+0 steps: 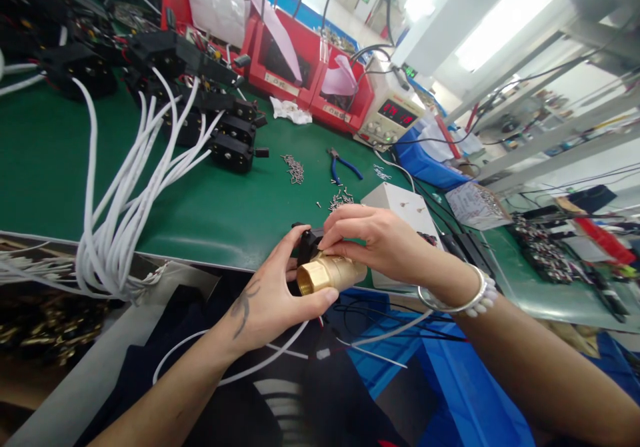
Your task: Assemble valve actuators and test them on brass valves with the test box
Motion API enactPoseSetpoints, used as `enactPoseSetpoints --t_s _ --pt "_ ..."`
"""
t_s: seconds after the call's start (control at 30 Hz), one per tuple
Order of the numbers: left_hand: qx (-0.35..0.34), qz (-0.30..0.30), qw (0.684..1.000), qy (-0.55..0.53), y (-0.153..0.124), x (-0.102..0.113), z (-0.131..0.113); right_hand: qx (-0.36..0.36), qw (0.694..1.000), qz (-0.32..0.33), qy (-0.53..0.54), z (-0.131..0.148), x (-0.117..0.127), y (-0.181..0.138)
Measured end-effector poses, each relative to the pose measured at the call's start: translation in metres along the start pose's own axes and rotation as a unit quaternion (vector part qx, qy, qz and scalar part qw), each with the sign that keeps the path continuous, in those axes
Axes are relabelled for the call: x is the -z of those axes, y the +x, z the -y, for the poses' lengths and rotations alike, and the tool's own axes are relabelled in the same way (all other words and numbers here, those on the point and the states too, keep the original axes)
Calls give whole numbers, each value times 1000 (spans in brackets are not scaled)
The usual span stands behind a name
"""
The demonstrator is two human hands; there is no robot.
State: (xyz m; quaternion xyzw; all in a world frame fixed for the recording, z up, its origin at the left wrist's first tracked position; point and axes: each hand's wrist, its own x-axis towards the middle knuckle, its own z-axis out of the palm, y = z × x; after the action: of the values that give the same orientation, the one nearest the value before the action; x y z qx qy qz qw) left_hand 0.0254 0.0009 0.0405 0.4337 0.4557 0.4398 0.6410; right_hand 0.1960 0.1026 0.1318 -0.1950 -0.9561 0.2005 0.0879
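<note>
A brass valve body [333,274] with a threaded end lies across my left hand [280,290], whose fingers and thumb wrap round it at the bench edge. Joined to or resting against its far side is a black plastic housing [307,246], partly hidden by my fingers. From above, my right hand [365,237] pinches at the spot where brass and black part meet; what sits between those fingertips is too small or hidden to name. A white cable [260,367] hangs below my hands.
Pliers [340,166] with blue handles lie on the green bench [240,214] near small screws [341,198]. Black units with white cables [145,160] crowd the left. Red bins [280,60] and a power supply [390,110] stand behind. A white box [403,207] is right; blue crates [450,367] sit below.
</note>
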Motion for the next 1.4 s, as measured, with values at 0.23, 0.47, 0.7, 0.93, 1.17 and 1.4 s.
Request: enactPoseSetpoints --t_s 0.23,0.47,0.7,0.93,1.17,1.4 --pt "-7 18 999 42 -1 2 4 -142 981 129 -22 14 10 16" --pt "-6 21 1000 12 -1 0 -1 -291 928 217 -86 -15 34 61" --pt "-1 24 999 -22 -1 1 0 -335 906 154 -210 -42 -23 81" --pt "13 -87 980 -179 1 -1 -6 -323 926 -2 -194 -35 -11 56" --pt "-20 -129 956 -264 6 7 -28 -204 909 -355 -77 45 -25 -11" --pt "-60 -170 956 -231 3 -10 -32 -103 920 -378 -18 79 -99 -7"
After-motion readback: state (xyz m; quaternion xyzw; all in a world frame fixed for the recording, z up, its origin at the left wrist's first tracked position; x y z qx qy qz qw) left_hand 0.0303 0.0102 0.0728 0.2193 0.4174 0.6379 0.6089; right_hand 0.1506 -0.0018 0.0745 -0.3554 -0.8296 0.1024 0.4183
